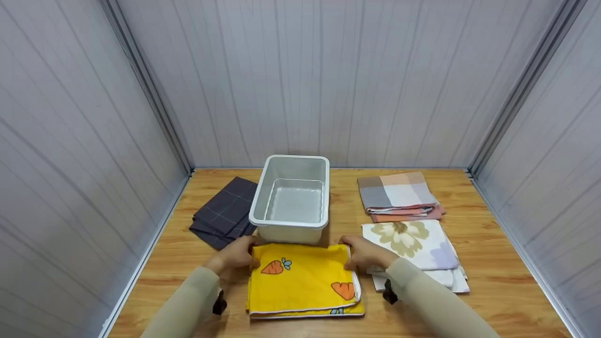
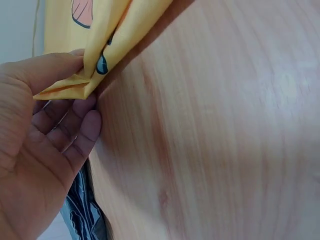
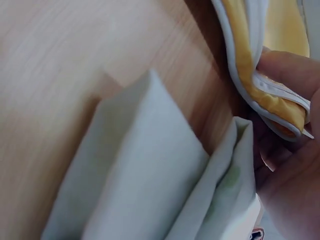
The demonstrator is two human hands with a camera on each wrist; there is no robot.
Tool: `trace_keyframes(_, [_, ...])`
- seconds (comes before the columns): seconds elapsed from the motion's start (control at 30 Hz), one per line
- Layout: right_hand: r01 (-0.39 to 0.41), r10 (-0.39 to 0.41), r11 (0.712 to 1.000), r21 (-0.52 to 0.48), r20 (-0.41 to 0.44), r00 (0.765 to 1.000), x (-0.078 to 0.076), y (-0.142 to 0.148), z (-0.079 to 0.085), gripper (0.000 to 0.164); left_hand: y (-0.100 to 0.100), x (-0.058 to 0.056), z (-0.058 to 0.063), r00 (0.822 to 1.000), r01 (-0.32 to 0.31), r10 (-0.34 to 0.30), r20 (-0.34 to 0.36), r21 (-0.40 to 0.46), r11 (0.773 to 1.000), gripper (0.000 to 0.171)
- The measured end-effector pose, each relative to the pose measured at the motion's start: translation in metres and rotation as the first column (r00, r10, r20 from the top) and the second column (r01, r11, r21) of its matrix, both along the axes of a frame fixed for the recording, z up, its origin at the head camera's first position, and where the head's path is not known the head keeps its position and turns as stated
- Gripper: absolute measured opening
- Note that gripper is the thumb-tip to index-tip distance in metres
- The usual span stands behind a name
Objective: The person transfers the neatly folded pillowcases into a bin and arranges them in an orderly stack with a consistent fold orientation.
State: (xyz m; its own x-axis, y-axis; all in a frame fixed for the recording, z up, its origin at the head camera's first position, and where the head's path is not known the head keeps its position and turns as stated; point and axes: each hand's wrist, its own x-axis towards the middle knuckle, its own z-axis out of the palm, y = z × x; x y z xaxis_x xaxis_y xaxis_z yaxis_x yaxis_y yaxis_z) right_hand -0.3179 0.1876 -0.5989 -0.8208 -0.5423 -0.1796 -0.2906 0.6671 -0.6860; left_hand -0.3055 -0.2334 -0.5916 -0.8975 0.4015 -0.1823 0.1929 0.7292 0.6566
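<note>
A folded yellow cloth (image 1: pixel 300 281) printed with orange carrots and edged in white lies in front of the bin. My left hand (image 1: pixel 237 256) pinches its far left corner; in the left wrist view the thumb lies over the cloth (image 2: pixel 107 45) and the other fingers sit beneath. At the far right corner my right hand (image 1: pixel 364 253) pinches the cloth too, its thumb on top in the right wrist view, where the white-trimmed layers (image 3: pixel 272 95) show. A white cloth with a flower print (image 1: pixel 404 239) lies right beside the right hand.
Behind the yellow cloth stands a pale rectangular bin (image 1: pixel 293 230) with nothing visible inside. A dark checked cloth (image 1: pixel 227 206) lies left of it. To the right, a folded plaid cloth (image 1: pixel 396 192) lies beyond the floral one. Panelled walls (image 1: pixel 300 84) enclose the wooden table (image 1: pixel 164 281).
</note>
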Motion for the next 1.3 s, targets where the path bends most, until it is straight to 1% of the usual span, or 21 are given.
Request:
trace_keyframes(0.1, [-0.017, 0.017, 1.0, -0.001, -0.017, 1.0, -0.001, 0.0, 0.0, 0.05, -0.001, 0.001, 0.001, 1.0, 0.012, -0.012, 0.009, 0.034, 0.999, 0.053])
trace_keyframes(0.2, [-0.035, 0.034, 0.999, -0.005, -0.041, 0.999, -0.002, 0.0, 0.001, 0.046, -0.002, 0.001, 0.003, 0.999, 0.048, -0.049, 0.011, 0.078, 0.996, 0.056])
trace_keyframes(0.33, [-0.062, 0.059, 0.996, -0.057, -0.052, 0.997, -0.003, 0.002, 0.003, 0.039, -0.003, 0.002, 0.005, 0.995, 0.103, -0.104, -0.001, 0.138, 0.985, 0.042])
trace_keyframes(0.4, [-0.071, 0.067, 0.993, -0.091, -0.045, 0.997, -0.003, 0.003, 0.003, 0.035, -0.003, 0.002, 0.007, 0.993, 0.118, -0.119, -0.004, 0.175, 0.977, 0.033])
trace_keyframes(0.47, [-0.069, 0.065, 0.99, -0.121, -0.035, 0.997, -0.004, 0.004, 0.004, 0.032, -0.004, 0.003, 0.009, 0.992, 0.121, -0.123, -0.003, 0.199, 0.972, 0.027])
trace_keyframes(0.63, [-0.056, 0.052, 0.986, -0.157, -0.028, 0.998, -0.002, 0.007, 0.007, 0.027, -0.005, 0.004, 0.013, 0.993, 0.117, -0.12, -0.003, 0.231, 0.966, 0.022])
trace_keyframes(0.73, [-0.053, 0.047, 0.985, -0.162, -0.04, 0.998, -0.002, 0.008, 0.01, 0.026, -0.006, 0.005, 0.015, 0.993, 0.11, -0.114, 0.003, 0.245, 0.963, 0.019])
trace_keyframes(0.87, [-0.057, 0.045, 0.984, -0.169, -0.071, 0.996, -0.002, 0.01, 0.015, 0.026, -0.007, 0.006, 0.021, 0.994, 0.109, -0.112, -0.002, 0.247, 0.963, 0.016])
trace_keyframes(1.1, [-0.076, 0.058, 0.981, -0.176, -0.104, 0.993, -0.001, 0.014, 0.026, 0.02, -0.01, 0.009, 0.033, 0.994, 0.092, -0.104, 0.028, 0.274, 0.957, 0.017])
trace_keyframes(1.3, [-0.091, 0.066, 0.98, -0.177, -0.143, 0.988, 0.001, 0.016, 0.036, 0.017, -0.012, 0.009, 0.042, 0.993, 0.094, -0.112, 0.045, 0.287, 0.953, 0.019])
